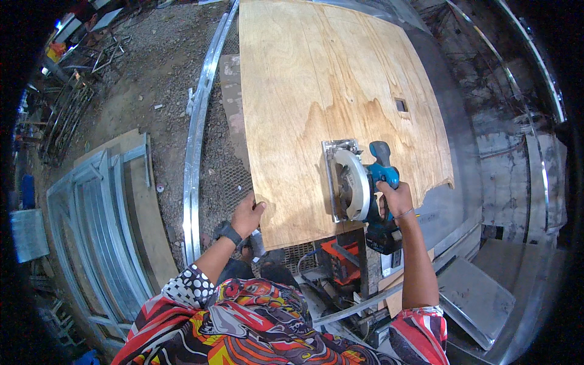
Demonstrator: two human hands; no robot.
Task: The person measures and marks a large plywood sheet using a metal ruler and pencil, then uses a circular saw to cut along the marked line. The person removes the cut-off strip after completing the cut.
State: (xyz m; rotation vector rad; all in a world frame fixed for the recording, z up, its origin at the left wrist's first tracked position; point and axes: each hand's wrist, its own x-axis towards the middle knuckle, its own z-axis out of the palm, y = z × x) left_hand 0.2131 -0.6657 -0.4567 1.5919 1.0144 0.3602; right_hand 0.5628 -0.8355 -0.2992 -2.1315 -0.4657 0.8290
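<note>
A large plywood sheet (286,91) with brown staining and a small square hole lies flat before me. On its near edge rests a teal circular saw (359,185) with a white blade guard, a metal base plate and a black battery. My right hand (396,199) is closed round the saw's rear handle. At the sheet's near left corner my left hand (248,216) grips the edge, thumb on top; its other fingers are partly hidden. Whether the blade is turning, I cannot tell.
A long metal channel (196,146) runs along the sheet's left side. Welded metal frames (100,213) lean farther left over gravel ground (164,79). Below the near edge stands an orange and black machine (340,261). A grey metal panel (477,298) lies at the lower right.
</note>
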